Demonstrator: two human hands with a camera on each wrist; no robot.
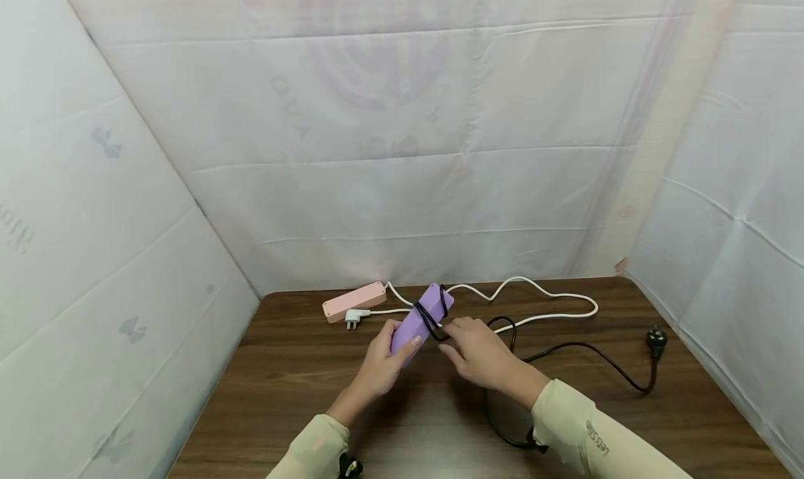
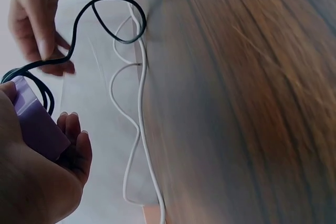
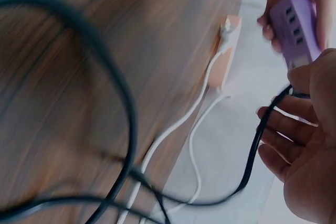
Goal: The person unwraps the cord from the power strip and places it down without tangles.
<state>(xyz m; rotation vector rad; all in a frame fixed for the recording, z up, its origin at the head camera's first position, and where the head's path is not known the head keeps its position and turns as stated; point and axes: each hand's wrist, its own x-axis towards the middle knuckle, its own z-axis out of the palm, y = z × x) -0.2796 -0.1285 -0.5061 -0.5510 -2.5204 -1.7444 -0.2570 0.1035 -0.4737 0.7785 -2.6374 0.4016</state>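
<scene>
Above the table, my left hand [image 1: 380, 362] grips a purple power strip [image 1: 410, 334] by its near end, tilted up toward the back right. Black cord [image 1: 428, 318] is wound round the strip's far part in a few turns. My right hand [image 1: 482, 353], just right of the strip, pinches the cord between thumb and fingers; the left wrist view shows this cord [image 2: 74, 35] running on from the right hand [image 2: 39, 19] in a loose loop. Small slots show on the side of the strip [image 3: 295, 24] in the right wrist view.
A pink power strip [image 1: 354, 301] lies at the back left of the wooden table [image 1: 276, 395], beside its white plug [image 1: 355, 315]. Its white cord [image 1: 565, 296] curves along the back. The black plug [image 1: 656, 339] lies at the right, its cord trailing left. White sheets [image 1: 402, 200] wall the table.
</scene>
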